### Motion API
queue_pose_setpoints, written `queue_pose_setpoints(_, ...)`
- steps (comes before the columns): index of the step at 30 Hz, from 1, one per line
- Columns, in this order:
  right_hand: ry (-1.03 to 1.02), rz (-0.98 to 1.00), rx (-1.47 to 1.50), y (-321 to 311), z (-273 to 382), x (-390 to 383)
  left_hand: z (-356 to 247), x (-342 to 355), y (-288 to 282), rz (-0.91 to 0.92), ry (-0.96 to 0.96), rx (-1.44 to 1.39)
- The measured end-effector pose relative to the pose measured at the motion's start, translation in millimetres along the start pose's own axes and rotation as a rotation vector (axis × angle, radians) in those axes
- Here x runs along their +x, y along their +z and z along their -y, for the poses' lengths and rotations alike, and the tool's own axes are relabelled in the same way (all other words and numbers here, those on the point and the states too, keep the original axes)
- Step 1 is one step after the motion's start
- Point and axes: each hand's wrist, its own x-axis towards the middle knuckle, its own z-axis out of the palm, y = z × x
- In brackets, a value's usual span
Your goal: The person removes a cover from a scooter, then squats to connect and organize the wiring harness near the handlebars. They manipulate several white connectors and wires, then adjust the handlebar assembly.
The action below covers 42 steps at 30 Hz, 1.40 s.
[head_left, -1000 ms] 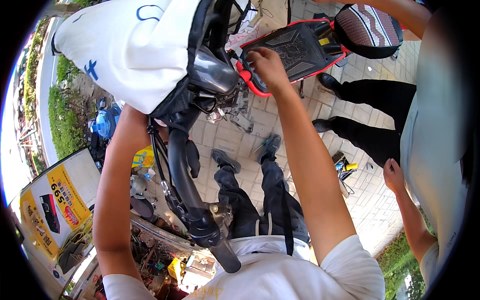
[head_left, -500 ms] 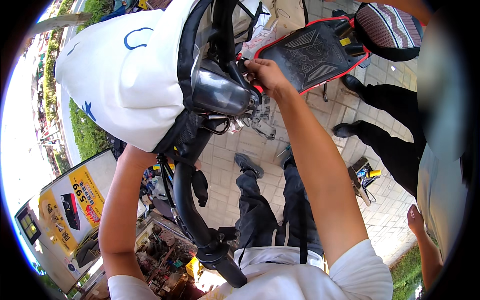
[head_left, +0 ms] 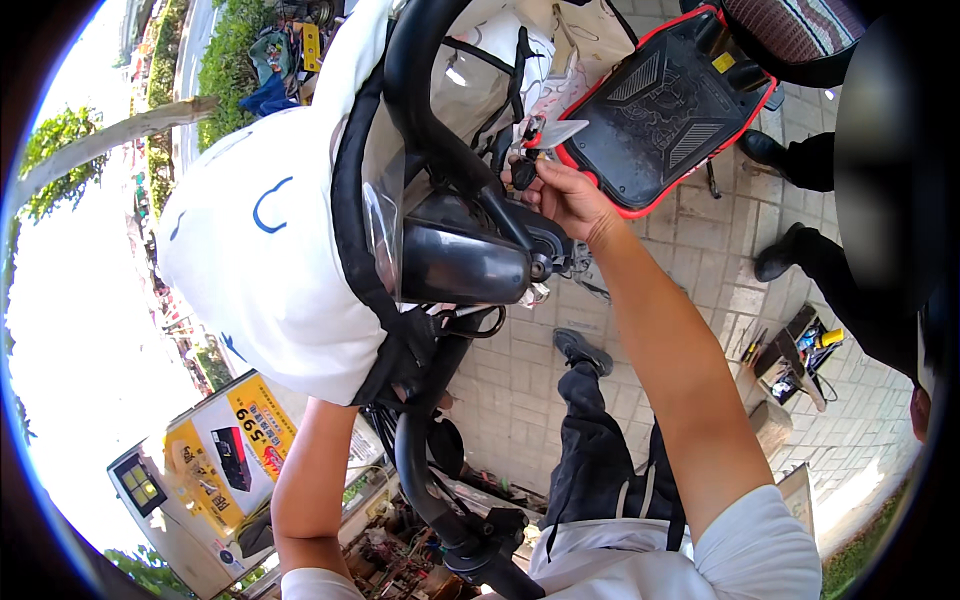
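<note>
An electric scooter's black handlebar (head_left: 425, 480) runs up the middle, with a white padded wind cover (head_left: 265, 240) over its front and a glossy black housing (head_left: 465, 262) beside it. My right hand (head_left: 575, 200) reaches past the housing, thumb and fingers pinched at a small black key-like piece (head_left: 522, 172). Close to those fingertips are a red bit and a clear tag (head_left: 560, 132). My left forearm (head_left: 315, 480) goes up behind the cover's lower edge, which hides most of that hand and its fingers.
The scooter's black footboard (head_left: 645, 120) with red trim and a striped seat (head_left: 800, 30) lie at upper right. Another person in black shoes (head_left: 778, 255) stands at the right. An open toolbox (head_left: 790, 355) sits on the paving; a signboard (head_left: 215, 480) stands at lower left.
My view has shifted, so the scooter appears lower and further right. My right hand remains near the small black piece, which now shows more clearly along with the clear tag.
</note>
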Motion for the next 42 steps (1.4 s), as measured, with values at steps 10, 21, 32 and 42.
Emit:
queue_pose_setpoints(10, 0.032, -0.013, 0.075, -9.3, -5.4, 1.2, -0.5, 21.9, 5.1, -0.081, 0.025, 0.069)
queue_pose_setpoints(21, -0.174, -0.560, -0.958, 89.1, 27.4, -49.8, 4.3, 26.4, 4.5, -0.037, 0.044, 0.047)
queue_pose_setpoints(32, -0.598, 0.522, -0.876, 187.0, 26.6, -33.6, 1.9, 11.9, 3.0, -0.019, 0.042, 0.044)
queue_pose_setpoints(42, -0.528, 0.492, -0.950, 197.2, 31.0, -34.9, 7.4, 11.3, 7.6, -0.024, 0.046, 0.053)
